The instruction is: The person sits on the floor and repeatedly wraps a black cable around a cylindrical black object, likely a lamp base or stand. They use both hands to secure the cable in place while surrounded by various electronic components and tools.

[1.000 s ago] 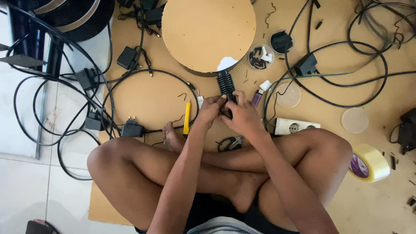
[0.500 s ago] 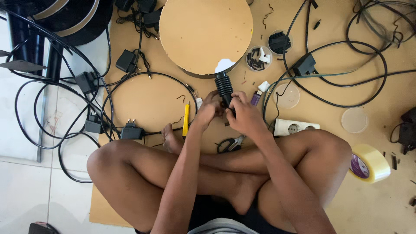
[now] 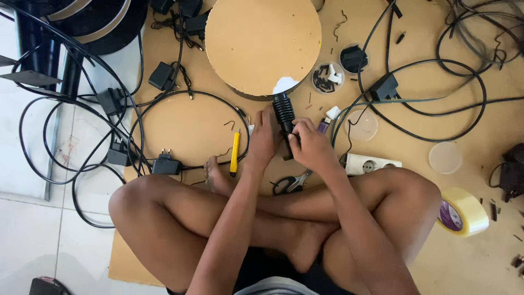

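Black ribbed rubber cable sleeve (image 3: 283, 110): light, flexible, likely grippy; left hand (image 3: 263, 136) and right hand (image 3: 309, 143) both clasp its lower end.

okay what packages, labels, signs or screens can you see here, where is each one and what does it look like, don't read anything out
No screens, signs or boxed packages show.
Tape roll: on the board by the person's right knee, a tan ring with a purple label inside its core.
Small round containers: beside the round board, clear tubs of dark small parts.
Loose clear lids: right of the white socket strip, plain discs.
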